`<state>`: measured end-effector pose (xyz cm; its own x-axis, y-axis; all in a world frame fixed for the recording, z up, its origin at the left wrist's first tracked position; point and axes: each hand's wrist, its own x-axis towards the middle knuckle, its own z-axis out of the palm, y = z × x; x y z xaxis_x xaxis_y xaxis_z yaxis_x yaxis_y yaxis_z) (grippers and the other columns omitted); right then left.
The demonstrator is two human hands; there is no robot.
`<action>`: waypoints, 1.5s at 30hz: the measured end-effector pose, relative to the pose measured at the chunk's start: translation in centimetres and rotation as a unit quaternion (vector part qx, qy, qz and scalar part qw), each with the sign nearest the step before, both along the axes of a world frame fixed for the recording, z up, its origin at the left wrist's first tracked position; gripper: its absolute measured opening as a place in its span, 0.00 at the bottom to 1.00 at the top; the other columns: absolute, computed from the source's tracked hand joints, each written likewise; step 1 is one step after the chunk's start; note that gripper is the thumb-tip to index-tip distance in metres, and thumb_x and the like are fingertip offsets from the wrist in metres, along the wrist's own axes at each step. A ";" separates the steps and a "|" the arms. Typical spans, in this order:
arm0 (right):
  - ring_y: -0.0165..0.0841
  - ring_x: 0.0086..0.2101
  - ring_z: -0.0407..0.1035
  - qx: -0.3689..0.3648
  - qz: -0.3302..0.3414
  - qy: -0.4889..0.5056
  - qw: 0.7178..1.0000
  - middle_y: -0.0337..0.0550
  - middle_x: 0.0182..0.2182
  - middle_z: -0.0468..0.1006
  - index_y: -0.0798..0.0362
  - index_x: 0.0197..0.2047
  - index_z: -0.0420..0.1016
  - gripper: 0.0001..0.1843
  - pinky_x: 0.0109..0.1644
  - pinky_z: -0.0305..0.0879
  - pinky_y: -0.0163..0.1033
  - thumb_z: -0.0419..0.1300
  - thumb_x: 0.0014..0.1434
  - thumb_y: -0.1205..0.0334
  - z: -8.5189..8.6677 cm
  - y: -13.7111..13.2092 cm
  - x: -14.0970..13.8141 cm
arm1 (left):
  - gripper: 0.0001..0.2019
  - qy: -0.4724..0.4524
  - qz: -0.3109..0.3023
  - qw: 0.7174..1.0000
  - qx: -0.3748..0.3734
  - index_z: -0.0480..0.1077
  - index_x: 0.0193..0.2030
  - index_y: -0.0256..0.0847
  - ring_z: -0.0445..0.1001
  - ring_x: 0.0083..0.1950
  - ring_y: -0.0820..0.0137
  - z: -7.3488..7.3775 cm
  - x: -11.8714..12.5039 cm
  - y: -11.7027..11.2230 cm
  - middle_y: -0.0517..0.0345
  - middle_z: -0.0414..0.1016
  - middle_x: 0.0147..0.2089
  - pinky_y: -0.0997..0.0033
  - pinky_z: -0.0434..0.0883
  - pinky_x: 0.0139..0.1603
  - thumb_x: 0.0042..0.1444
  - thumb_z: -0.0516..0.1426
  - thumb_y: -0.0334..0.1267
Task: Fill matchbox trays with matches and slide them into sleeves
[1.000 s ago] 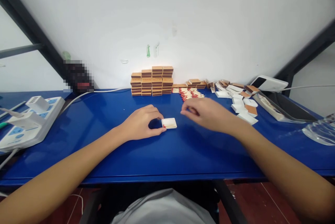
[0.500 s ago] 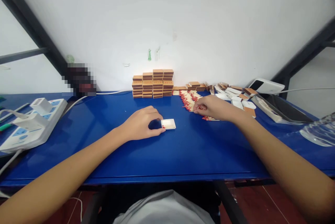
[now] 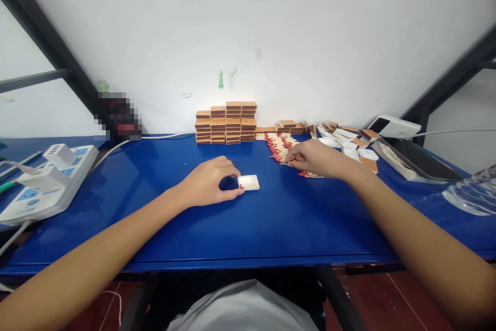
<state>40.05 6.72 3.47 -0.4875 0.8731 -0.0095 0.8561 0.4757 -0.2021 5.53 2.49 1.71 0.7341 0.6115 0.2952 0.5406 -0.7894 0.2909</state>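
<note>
My left hand [image 3: 210, 182] grips the left end of a small white matchbox tray [image 3: 248, 182] between thumb and forefinger. The tray lies flat on the blue table, and a few red-headed matches rest in it. At the pile of loose matches [image 3: 279, 146], my right hand [image 3: 312, 157] has its thumb and fingers pinched together. Whatever is between those fingertips is too small to make out. Part of the pile is hidden under the right hand.
Stacked matchboxes [image 3: 226, 124] stand against the wall. Behind and right of the match pile lie more boxes [image 3: 287, 124], sleeves and white trays [image 3: 351, 151]. A white device [image 3: 395, 125] and a dark phone-like slab [image 3: 430, 160] are farther right. A power strip [image 3: 58, 186] occupies the left.
Both hands hold nearly the same places. The right fingers have shifted very slightly at the match pile; the view has also moved a little.
</note>
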 end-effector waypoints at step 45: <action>0.34 0.27 0.67 -0.023 0.006 0.067 0.997 0.42 0.25 0.77 0.52 0.36 0.83 0.11 0.34 0.57 0.39 0.61 0.62 0.55 0.3 0.6 1.2 | 0.12 -0.008 0.001 1.000 0.000 0.80 0.49 0.42 0.77 0.49 0.60 -0.1 0.2 -0.1 0.52 0.82 0.47 0.60 0.75 0.49 0.65 0.66 0.46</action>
